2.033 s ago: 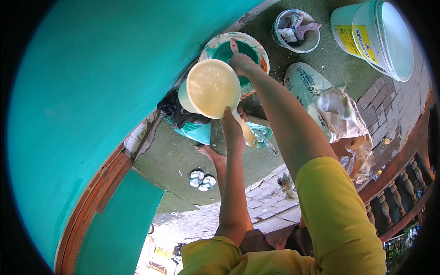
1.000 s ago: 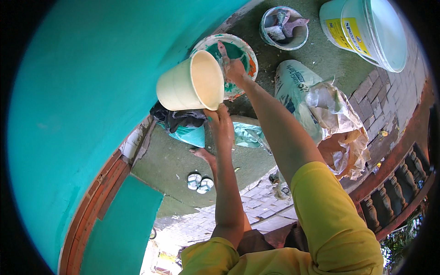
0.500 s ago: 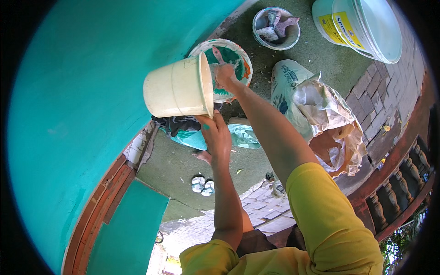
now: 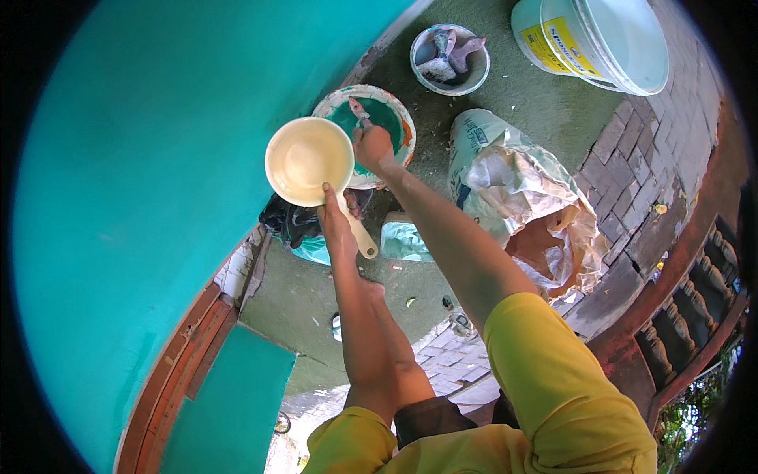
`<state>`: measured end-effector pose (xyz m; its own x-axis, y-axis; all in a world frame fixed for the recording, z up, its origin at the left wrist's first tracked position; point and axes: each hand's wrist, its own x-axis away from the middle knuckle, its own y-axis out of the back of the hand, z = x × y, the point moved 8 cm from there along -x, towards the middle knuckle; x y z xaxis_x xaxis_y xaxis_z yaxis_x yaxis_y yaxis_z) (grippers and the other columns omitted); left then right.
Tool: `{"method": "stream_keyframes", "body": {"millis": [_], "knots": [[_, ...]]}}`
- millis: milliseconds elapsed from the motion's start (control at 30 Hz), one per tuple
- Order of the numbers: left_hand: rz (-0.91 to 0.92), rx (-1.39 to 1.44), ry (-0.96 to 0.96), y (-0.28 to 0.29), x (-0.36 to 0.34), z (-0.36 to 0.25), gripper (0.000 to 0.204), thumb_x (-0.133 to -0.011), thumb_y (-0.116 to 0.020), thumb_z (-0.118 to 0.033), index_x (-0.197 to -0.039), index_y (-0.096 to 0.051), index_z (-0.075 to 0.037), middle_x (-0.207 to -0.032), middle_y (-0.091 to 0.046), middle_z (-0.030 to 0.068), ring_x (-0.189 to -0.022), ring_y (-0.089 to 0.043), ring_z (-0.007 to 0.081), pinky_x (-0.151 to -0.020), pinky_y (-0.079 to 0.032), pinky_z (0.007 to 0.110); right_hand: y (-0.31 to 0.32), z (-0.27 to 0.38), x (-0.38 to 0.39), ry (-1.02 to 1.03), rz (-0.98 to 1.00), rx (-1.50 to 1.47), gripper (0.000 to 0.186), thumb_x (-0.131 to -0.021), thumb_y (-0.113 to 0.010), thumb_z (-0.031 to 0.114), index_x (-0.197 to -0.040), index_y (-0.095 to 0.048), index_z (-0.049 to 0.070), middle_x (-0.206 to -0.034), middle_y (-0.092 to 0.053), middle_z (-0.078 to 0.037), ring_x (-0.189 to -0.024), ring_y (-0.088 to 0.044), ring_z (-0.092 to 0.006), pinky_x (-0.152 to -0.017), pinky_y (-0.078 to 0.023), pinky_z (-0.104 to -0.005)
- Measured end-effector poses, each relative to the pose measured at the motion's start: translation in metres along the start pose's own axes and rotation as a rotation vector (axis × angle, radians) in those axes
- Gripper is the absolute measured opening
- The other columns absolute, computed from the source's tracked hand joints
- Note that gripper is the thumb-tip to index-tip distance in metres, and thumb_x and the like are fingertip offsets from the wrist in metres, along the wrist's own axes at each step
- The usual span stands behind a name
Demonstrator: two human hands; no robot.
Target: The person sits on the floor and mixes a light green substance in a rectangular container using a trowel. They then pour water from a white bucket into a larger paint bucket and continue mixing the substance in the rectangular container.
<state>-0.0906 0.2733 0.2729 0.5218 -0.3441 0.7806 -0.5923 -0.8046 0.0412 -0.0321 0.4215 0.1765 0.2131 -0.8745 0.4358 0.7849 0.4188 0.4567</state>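
In my left hand [image 4: 337, 227] is a cream plastic dipper [image 4: 304, 158], gripped where its handle meets the bowl. Its opening faces up and shows a bare, pale inside. The bowl overlaps the near left rim of a white bucket [image 4: 404, 154] of green paint, whose rim has orange smears. Over that bucket, my right hand [image 4: 374, 147] is closed around what looks like a paintbrush with a pinkish handle [image 4: 358, 109]. The brush's lower end is hidden by my hand.
A pail [image 4: 420, 73] of brushes stands beyond the paint bucket. To the right are a torn paper sack [image 4: 493, 182] and a large clear bucket [image 4: 545, 35]. A teal wall [image 4: 158, 142] rises close on the left. Black cloth or plastic [image 4: 288, 221] lies below the dipper.
The dipper has turned from lying sideways to opening upward, so its inside and handle now show. My right hand remains over the paint bucket, and the view has shifted slightly.
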Motion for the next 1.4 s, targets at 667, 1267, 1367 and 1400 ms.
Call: {"method": "stream_keyframes", "body": {"millis": [667,1267,1367,1400], "knots": [[0.382,-0.100,-0.131,-0.090,0.050,-0.068,0.027,-0.096,-0.049,-0.027,-0.105,-0.049,-0.001,-0.104,-0.055,0.0093,-0.104,-0.055,0.0199,-0.103,-0.036,0.037,0.330,0.166,0.072,0.364,0.244,-0.243,0.046,-0.080,-0.061,0.010,-0.123,-0.052,-0.005,-0.097,-0.066,-0.020,-0.083,-0.065,-0.0310,-0.076,-0.051,-0.0398],[0.310,-0.586,0.119,-0.205,-0.153,0.051,0.057,-0.088,-0.061,-0.037,-0.122,-0.042,0.004,-0.114,-0.055,0.0189,-0.097,-0.061,0.0280,-0.079,-0.053,0.037,0.530,-0.086,-0.220,-0.046,-0.005,1.008,0.045,-0.076,-0.054,0.008,-0.121,-0.057,0.002,-0.100,-0.064,-0.024,-0.093,-0.065,-0.0339,-0.079,-0.052,-0.0433],[0.365,-0.341,0.111,-0.223,-0.167,0.053,0.054,-0.090,-0.060,-0.032,-0.122,-0.040,0.006,-0.118,-0.052,0.0205,-0.101,-0.060,0.0303,-0.080,-0.053,0.039,0.510,-0.086,-0.218,-0.224,0.190,0.740,0.045,-0.080,-0.055,0.013,-0.124,-0.056,0.004,-0.086,-0.065,-0.013,-0.072,-0.061,-0.0193,-0.058,-0.049,-0.0316],[0.398,-0.296,0.115,-0.228,-0.173,0.052,0.048,-0.092,-0.058,-0.024,-0.121,-0.038,0.008,-0.116,-0.051,0.0224,-0.099,-0.061,0.0309,-0.081,-0.054,0.039,0.513,-0.091,-0.215,-0.231,0.232,0.564,0.045,-0.081,-0.055,0.014,-0.125,-0.055,0.004,-0.082,-0.063,-0.009,-0.067,-0.057,-0.0150,-0.053,-0.045,-0.0283]]}}
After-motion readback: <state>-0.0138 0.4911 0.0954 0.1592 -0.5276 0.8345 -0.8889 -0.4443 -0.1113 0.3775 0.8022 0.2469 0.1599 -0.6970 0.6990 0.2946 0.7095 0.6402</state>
